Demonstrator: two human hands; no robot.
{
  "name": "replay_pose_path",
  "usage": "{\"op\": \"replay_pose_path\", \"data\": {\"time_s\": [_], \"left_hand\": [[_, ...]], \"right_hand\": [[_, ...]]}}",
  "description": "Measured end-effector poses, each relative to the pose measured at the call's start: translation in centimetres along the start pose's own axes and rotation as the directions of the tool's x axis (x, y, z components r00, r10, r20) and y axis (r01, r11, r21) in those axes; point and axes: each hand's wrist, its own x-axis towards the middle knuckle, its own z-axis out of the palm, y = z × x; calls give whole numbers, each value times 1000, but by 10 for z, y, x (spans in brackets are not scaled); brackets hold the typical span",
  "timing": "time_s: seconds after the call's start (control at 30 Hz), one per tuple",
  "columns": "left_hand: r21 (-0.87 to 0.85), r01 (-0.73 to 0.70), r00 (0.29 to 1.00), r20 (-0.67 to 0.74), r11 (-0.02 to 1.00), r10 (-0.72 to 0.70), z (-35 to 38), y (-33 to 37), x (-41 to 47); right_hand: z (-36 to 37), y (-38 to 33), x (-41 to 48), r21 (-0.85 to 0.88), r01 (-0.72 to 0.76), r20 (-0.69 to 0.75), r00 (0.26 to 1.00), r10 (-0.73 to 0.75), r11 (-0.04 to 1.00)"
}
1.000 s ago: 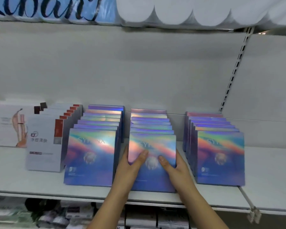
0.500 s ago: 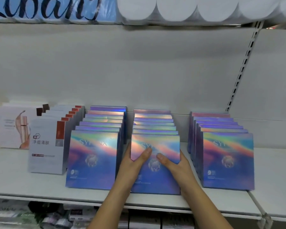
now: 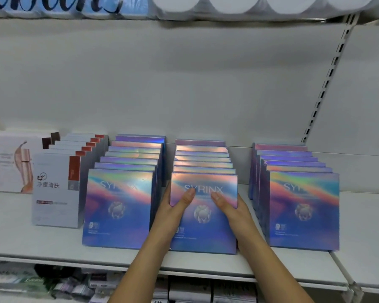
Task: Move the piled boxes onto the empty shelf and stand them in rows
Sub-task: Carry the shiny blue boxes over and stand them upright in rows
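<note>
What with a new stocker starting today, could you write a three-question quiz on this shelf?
1. True or false: the left hand and right hand both grip the middle row's front box.
2. How many rows of holographic boxes stand on the shelf? A two, B three, C four.
3. Fill in: the grey boxes with a red corner stand to the ___ of the holographic rows.

Key: 1 true; 2 B; 3 left.

Clasps middle row's front box (image 3: 203,235), upright on shelf (image 3: 53,243), between left grip (image 3: 173,213) and right grip (image 3: 233,212), thumbs on face.
</note>
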Motion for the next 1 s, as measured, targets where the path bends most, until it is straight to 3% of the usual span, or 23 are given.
{"op": "replay_pose_path", "data": {"time_s": [0.1,0.17,0.3,0.4,0.5,0.67,0.87,1.0], "left_hand": [[160,-122,981,-128,980,143,2,1,-4],[293,-186,951,-187,938,247,7,5,-10],[488,-329,882,-147,809,447,11,23,-31],[454,-441,845,-80,774,528,-4,40,-51],[401,-456,815,-170,795,554,-37,56,-70],[280,-389,829,-308,877,466,-98,52,-86],[200,-171,884,-401,965,240,-141,32,-95],[308,-62,909,-375,949,182,-155,30,-95]], "right_hand": [[5,-12,-11,-183,113,-87,988,-131,977],[10,-20,-19,-381,194,-134,956,-262,904],[24,-32,-30,-653,231,-139,900,-414,721],[42,-50,-46,-694,282,-150,844,-516,662],[65,-62,-71,-573,434,-153,777,-611,695],[115,-41,-100,-272,441,25,892,-452,855],[149,9,-85,-305,272,149,960,-236,913],[156,18,-78,-346,219,153,972,-176,912]]}}
